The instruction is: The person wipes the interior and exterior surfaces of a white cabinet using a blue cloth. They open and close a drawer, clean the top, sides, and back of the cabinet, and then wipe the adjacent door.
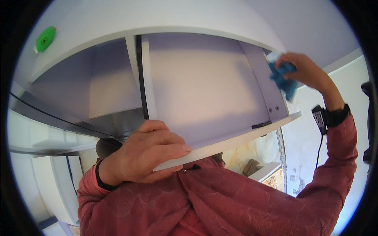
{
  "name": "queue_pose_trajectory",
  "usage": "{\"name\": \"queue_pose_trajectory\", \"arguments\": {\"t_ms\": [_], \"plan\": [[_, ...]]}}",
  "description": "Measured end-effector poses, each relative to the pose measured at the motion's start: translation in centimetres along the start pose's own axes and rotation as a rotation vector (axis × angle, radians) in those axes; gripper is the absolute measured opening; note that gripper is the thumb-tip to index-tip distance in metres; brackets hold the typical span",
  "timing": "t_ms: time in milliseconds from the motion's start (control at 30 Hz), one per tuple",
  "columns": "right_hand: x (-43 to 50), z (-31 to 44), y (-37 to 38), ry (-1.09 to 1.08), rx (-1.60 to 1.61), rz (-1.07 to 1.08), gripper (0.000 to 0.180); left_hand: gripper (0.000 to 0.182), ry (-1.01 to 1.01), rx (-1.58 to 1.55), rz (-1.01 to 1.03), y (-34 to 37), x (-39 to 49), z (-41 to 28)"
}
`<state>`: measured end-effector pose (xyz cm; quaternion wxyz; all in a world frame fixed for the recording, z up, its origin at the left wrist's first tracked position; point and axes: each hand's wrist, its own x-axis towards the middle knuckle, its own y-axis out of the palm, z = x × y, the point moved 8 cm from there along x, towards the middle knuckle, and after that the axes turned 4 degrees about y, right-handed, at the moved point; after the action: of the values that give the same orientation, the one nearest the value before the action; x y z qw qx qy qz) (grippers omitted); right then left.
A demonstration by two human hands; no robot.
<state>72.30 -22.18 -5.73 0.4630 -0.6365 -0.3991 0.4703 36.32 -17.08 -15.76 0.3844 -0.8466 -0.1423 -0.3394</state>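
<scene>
A white drawer (203, 85) is pulled out from under a white countertop (177, 17). My left hand (150, 152) grips the near corner of the drawer's front panel (230, 141), with the thumb underneath and the fingers over its edge. Beyond the drawer's right side, my right hand (299, 69) is raised and holds a crumpled blue cloth (285, 78), slightly blurred. The cloth is beside the drawer's right side panel (260, 70); whether they touch I cannot tell. A dark fitting (261, 124) is on the inner side of the front panel, near its right end.
A green plastic object (45, 39) with a white end lies on the countertop at the upper left. Left of the drawer is an open cabinet compartment (110, 82) with a dark strip (142, 79) along its divider. White cabinet panels (54, 188) stand at the lower left. A pale wall is at the right.
</scene>
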Motion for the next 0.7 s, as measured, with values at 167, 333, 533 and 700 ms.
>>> {"name": "queue_pose_trajectory", "arguments": {"t_ms": [167,333,533,700], "plan": [[6.1,3.3,4.0,-0.292,-0.18,-0.133,0.045,0.043,0.05,-0.039,-0.087,-0.7,-0.2,-0.6],[6.3,0.9,10.2,-0.315,-0.727,0.265,0.041,0.041,0.066,-0.05,-0.096,-1.2,-0.3,-0.5],[-1.8,3.4,14.1,-0.047,-0.266,0.959,0.039,0.035,0.149,-0.067,-0.101,-1.6,-0.8,-0.9],[-0.9,5.6,11.8,0.062,0.244,1.032,0.035,0.038,0.225,-0.1,-0.051,-0.6,-0.9,-1.8]]}}
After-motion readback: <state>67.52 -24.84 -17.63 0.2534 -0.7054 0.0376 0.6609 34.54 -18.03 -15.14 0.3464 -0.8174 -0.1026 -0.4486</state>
